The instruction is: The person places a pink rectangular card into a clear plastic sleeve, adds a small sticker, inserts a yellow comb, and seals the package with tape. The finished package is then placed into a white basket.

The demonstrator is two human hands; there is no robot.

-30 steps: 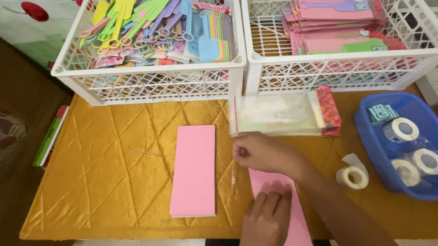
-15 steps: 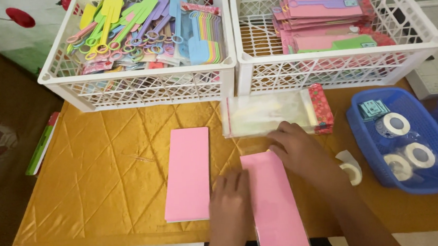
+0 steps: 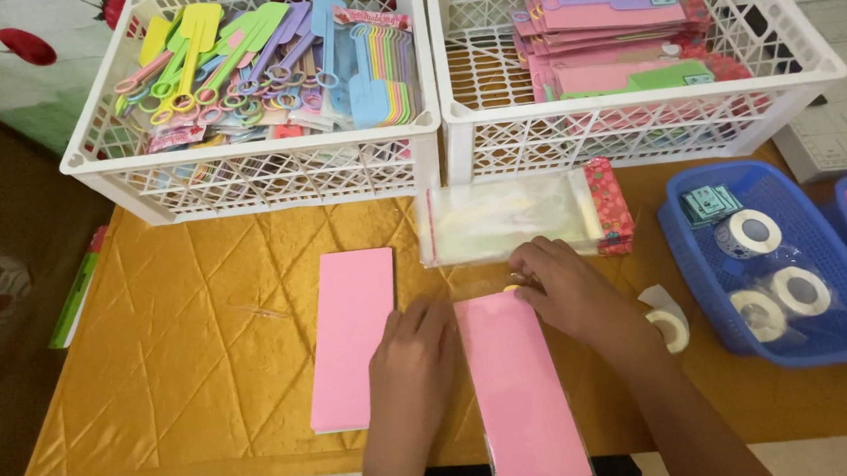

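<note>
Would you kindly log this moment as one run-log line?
left hand: flat beside pink card in clear sleeve | right hand: fingertips at sleeve's top edge | second pink card: lying left, untouched | surface: gold cloth

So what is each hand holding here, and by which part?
Right hand pinches the top edge of the pink card; left hand rests flat at its left edge.

Two bare hands and forearms, seen from above

The left hand (image 3: 412,359) and the right hand (image 3: 563,289) were both uncovered, with no gloves. No sleeve showed on either forearm as far as the lower edge of the view; the arms were bare from the wrists back. The fingers looked slim, with short nails. Whether a ring or band sat on any finger could not be told at this sharpness.
</note>
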